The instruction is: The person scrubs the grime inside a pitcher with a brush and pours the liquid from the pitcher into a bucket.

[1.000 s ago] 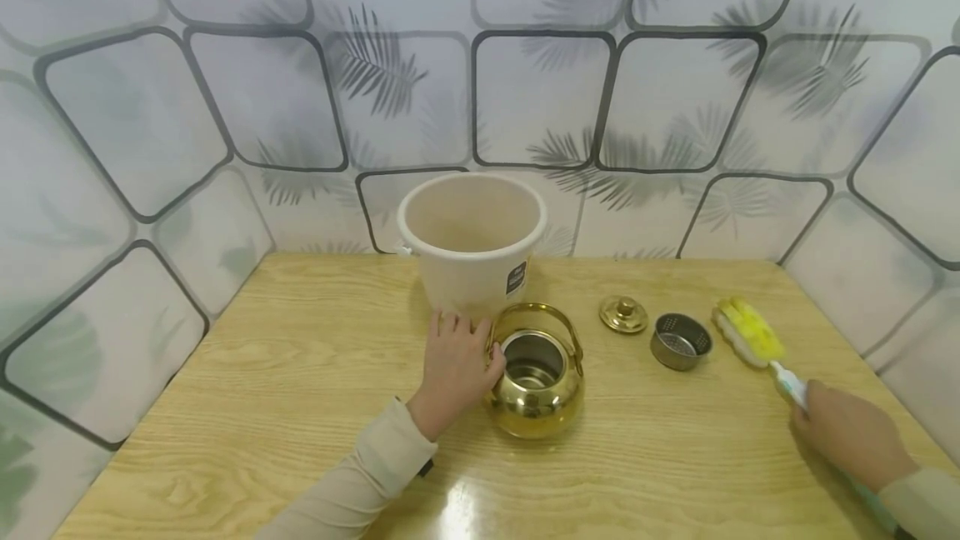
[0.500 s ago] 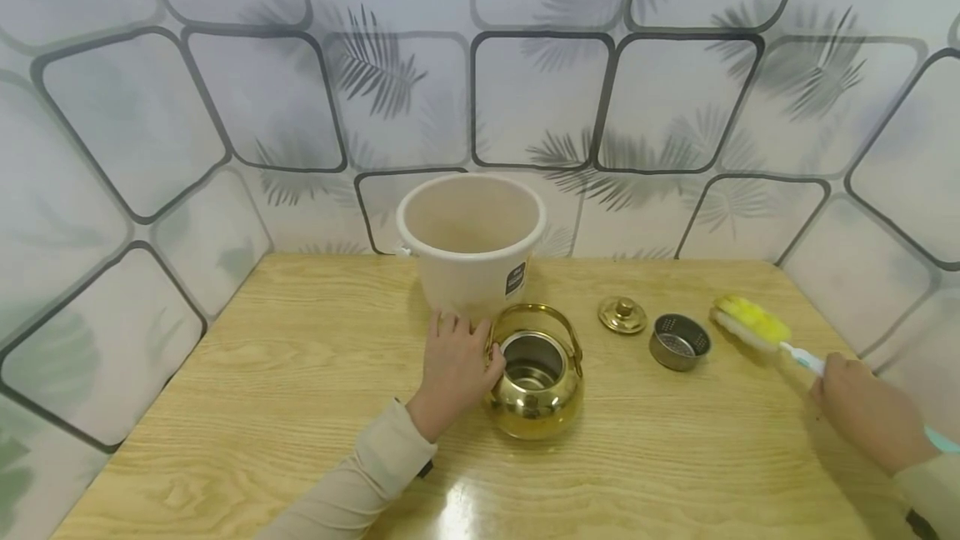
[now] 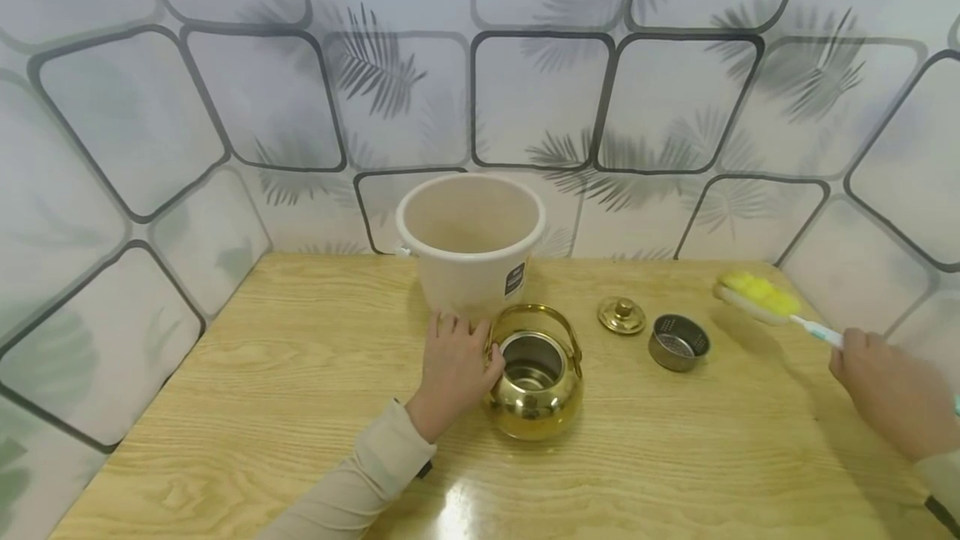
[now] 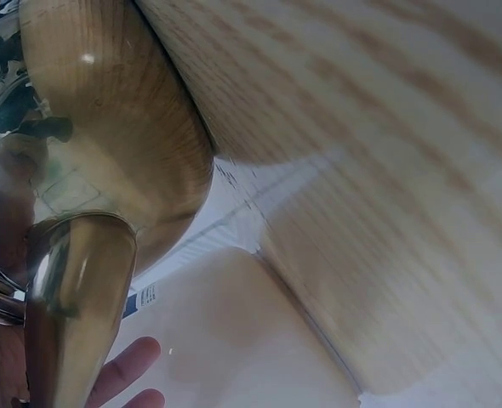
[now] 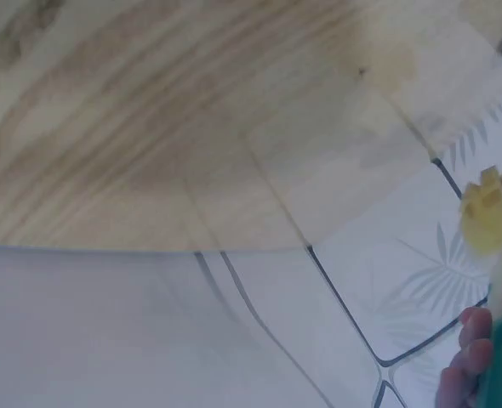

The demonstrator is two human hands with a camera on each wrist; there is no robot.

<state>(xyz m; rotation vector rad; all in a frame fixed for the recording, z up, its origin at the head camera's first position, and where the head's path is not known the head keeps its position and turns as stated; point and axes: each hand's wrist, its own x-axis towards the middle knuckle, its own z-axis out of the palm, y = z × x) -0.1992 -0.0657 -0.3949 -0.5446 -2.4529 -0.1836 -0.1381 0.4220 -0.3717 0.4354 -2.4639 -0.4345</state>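
Gold kettle (image 3: 534, 408) has L grip (image 3: 459, 363) curled round spout (image 4: 77, 314); R grip (image 3: 896, 394), above tbl (image 3: 300, 407), clasps brush hdl (image 3: 819, 332).

A cream bucket (image 3: 461, 276), golden lid (image 3: 622, 316) and metal strainer (image 3: 673, 359) sit on the wooden table (image 3: 300, 348) below leaf-patterned walls (image 3: 540, 98).
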